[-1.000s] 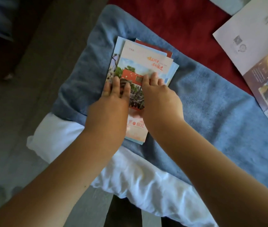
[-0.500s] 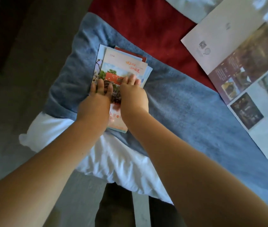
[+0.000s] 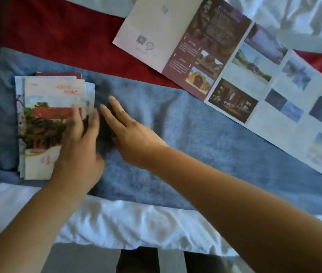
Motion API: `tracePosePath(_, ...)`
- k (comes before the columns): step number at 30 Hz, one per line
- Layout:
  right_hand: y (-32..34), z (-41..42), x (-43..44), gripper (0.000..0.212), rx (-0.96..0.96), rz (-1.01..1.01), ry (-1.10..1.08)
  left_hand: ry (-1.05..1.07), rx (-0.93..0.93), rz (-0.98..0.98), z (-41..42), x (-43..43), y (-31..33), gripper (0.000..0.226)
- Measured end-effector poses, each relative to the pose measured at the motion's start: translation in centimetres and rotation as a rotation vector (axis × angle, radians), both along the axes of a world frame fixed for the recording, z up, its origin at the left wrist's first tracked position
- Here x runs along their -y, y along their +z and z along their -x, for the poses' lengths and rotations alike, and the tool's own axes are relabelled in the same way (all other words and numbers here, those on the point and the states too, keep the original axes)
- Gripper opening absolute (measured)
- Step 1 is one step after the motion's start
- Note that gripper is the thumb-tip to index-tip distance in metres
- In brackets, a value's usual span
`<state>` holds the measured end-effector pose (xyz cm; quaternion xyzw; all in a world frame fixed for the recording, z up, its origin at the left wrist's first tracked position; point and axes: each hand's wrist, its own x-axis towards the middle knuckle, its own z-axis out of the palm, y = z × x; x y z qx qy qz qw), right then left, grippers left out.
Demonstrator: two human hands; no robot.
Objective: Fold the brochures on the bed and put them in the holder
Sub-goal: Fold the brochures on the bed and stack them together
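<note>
While left hand (image 3: 77, 146) rests flat on folded brochures (image 3: 44, 107), right hand (image 3: 134, 138), fingers straight, over blanket (image 3: 195, 144).

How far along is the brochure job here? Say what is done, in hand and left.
Done: a stack of folded brochures lies on the blue towel. In hand: the left hand rests flat on that stack; the right hand hovers open over the towel. Left: one large brochure lies unfolded on the bed, and no holder is in view, so filing remains.

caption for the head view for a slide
Left hand rests on the folded brochure stack; right hand open above the blue towel.
</note>
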<state>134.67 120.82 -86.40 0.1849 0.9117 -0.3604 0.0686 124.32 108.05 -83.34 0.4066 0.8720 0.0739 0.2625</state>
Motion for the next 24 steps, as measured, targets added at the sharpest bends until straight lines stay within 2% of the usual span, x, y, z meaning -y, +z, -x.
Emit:
tracePosePath(4,-0.1,-11.0,-5.4,0.077,-0.077,-0.014,-0.217,-0.156,0.038,-0.071,-6.9,-6.7,0.1,0.073)
tracePosePath(8,0.3,-20.0,-11.5,0.060,-0.157,-0.154,-0.461,-0.381,0.023,-0.196,-12.6,-15.0,-0.5,0.075)
tracePosePath(10,-0.1,-23.0,-14.3,0.052,-0.022,-0.270,-0.576,-0.432,-0.030,-0.201,-14.2,-19.0,-1.2,0.072)
tracePosePath(12,-0.9,-25.2,-16.4,0.055,0.175,-0.262,-0.656,-0.428,-0.084,-0.157,-15.0,-22.5,-2.2,0.068)
tracePosePath(14,-1.7,-26.9,-17.4,0.055,0.250,-0.239,-0.647,-0.403,-0.134,-0.100,-15.7,-25.1,-3.6,0.068)
tracePosePath(16,-2.2,-27.6,-17.3,0.054,0.218,-0.261,-0.598,-0.396,-0.186,-0.041,-16.4,-25.6,-4.9,0.070)
tracePosePath(19,-2.5,-27.6,-16.9,0.053,0.178,-0.305,-0.590,-0.355,-0.251,-0.059,-17.4,-23.7,-6.1,0.069)
tracePosePath(24,-2.5,-29.0,-15.2,0.052,0.120,-0.342,-0.547,-0.274,-0.252,-0.072,-19.3,-19.3,-6.4,0.070)
